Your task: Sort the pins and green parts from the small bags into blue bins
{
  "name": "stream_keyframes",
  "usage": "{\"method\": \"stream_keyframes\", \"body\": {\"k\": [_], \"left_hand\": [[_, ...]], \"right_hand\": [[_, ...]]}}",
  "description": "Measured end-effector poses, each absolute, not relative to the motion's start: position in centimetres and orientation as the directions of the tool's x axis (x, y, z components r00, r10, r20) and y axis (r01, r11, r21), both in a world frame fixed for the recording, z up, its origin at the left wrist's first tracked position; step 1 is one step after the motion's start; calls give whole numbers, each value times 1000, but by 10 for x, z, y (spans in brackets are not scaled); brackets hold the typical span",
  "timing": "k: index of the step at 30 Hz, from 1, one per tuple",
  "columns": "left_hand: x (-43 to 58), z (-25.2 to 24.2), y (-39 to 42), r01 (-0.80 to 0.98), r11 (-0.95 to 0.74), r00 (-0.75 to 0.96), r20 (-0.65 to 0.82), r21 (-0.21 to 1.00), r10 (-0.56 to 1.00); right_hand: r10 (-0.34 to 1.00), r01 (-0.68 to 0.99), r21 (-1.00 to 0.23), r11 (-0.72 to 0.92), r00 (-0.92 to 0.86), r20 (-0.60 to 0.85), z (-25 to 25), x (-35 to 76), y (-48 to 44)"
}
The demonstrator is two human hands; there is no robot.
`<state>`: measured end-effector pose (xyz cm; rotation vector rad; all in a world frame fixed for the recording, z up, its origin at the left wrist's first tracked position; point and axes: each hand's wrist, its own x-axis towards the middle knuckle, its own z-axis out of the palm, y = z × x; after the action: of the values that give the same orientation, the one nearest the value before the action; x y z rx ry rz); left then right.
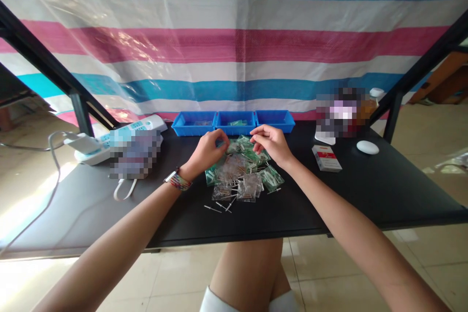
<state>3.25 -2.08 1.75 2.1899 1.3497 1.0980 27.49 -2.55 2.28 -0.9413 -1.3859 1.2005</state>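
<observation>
My left hand (212, 150) is over the left side of a heap of small packets, its fingers curled to the thumb; whatever they pinch is hidden. Across from it, my right hand (273, 144) hovers by the heap's far right side with loosely bent fingers apart and nothing visible in them. The heap mixes green-tinted packets (271, 178) with clear plastic packets (247, 189) that hold small brownish pieces. Loose silver blind rivets (212, 208) lie at its near edge. Behind stand a left blue bin (193, 131) and a middle blue bin (236, 131), each with packets inside, and a right blue bin (275, 126).
A white power strip (153, 123) with a plugged-in adapter (83, 144) and cable lies left, beside a blurred-out item (137, 153). On the right are a cigarette-pack-like box (326, 158) and a white oval object (367, 147). Black frame bars and a striped sheet (204, 44) bound the black table (175, 226).
</observation>
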Motion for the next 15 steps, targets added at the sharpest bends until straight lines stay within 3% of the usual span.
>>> {"method": "stream_keyframes", "body": {"k": [4,7,10,15], "left_hand": [[40,24,-29,374,-444,44,463,814,886],[48,25,-34,115,-393,27,393,912,919],[53,25,-38,-19,-358,46,359,933,932],[56,28,-41,-63,-323,96,327,944,940]], "right_hand": [[954,23,-967,253,-172,245,22,270,-29],[952,55,-971,232,-219,215,23,267,-33],[939,41,-978,206,-289,186,25,264,-35],[919,-67,-977,203,-332,214,26,263,-35]]}}
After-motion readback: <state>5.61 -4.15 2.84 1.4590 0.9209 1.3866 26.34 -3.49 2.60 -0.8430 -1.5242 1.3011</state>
